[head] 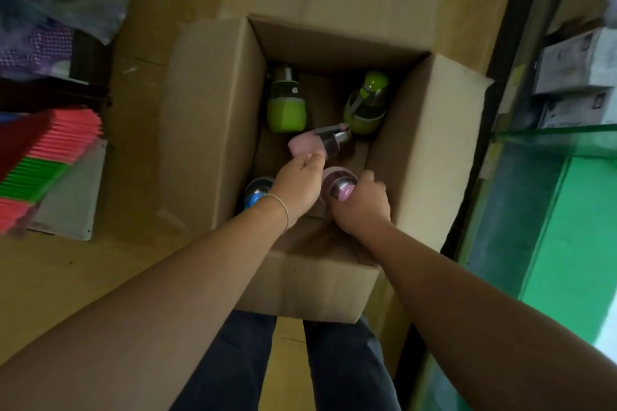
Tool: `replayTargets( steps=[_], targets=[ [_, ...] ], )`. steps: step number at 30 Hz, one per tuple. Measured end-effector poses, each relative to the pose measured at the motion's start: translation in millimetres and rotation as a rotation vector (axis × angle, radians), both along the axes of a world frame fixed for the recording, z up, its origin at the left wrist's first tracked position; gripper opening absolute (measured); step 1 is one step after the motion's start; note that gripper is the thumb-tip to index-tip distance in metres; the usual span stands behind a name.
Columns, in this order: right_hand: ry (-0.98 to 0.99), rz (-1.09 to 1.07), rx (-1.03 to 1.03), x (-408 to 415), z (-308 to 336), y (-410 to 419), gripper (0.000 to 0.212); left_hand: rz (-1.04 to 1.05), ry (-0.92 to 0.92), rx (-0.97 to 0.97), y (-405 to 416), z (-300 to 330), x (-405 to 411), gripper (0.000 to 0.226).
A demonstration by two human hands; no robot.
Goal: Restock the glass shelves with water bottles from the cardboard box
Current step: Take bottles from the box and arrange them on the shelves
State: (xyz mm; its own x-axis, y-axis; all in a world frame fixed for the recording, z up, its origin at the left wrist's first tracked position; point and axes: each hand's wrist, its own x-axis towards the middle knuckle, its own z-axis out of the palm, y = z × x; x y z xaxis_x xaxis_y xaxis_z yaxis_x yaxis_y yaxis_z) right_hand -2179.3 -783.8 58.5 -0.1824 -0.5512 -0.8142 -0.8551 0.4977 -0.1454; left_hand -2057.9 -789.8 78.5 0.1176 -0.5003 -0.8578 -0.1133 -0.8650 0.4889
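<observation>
An open cardboard box [213,117] stands on the floor in front of me. Inside lie two green water bottles, one at the back left [285,103] and one at the back right [367,103]. A pink bottle [320,142] lies on its side in the middle, and my left hand [297,185] reaches down to it, fingertips touching its pink end. My right hand [362,205] grips a second pink bottle [340,187] by its top. A blue bottle [257,193] stands at the near left, partly hidden by my left wrist.
A glass shelf [554,138] with a green unit below it stands to the right, with white boxes [581,77] above. A stack of red, pink and green items [43,160] lies at the left. My legs are under the box's near flap.
</observation>
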Motion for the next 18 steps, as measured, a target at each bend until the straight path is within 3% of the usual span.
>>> replayTargets(
  steps=[4, 7, 9, 13, 16, 18],
  targets=[
    [-0.068, -0.024, -0.152, -2, 69, -17, 0.073, 0.016, -0.014, -0.036, -12, 60, 2, 0.064],
    [-0.103, -0.041, -0.284, -4, 135, -29, 0.071, 0.051, -0.028, -0.108, -20, 115, 10, 0.038],
    [-0.109, -0.055, -0.368, -5, 182, -38, 0.076, 0.065, -0.023, -0.140, -26, 153, 15, 0.034],
    [-0.119, -0.069, -0.542, -9, 288, -61, 0.082, 0.067, 0.023, -0.239, -42, 234, 23, 0.051],
    [-0.094, -0.076, -0.674, -14, 371, -77, 0.082, 0.025, 0.091, -0.336, -63, 300, 24, 0.086],
    [-0.086, -0.102, -0.779, -17, 426, -83, 0.083, -0.021, 0.126, -0.411, -79, 353, 24, 0.083]
  ],
)
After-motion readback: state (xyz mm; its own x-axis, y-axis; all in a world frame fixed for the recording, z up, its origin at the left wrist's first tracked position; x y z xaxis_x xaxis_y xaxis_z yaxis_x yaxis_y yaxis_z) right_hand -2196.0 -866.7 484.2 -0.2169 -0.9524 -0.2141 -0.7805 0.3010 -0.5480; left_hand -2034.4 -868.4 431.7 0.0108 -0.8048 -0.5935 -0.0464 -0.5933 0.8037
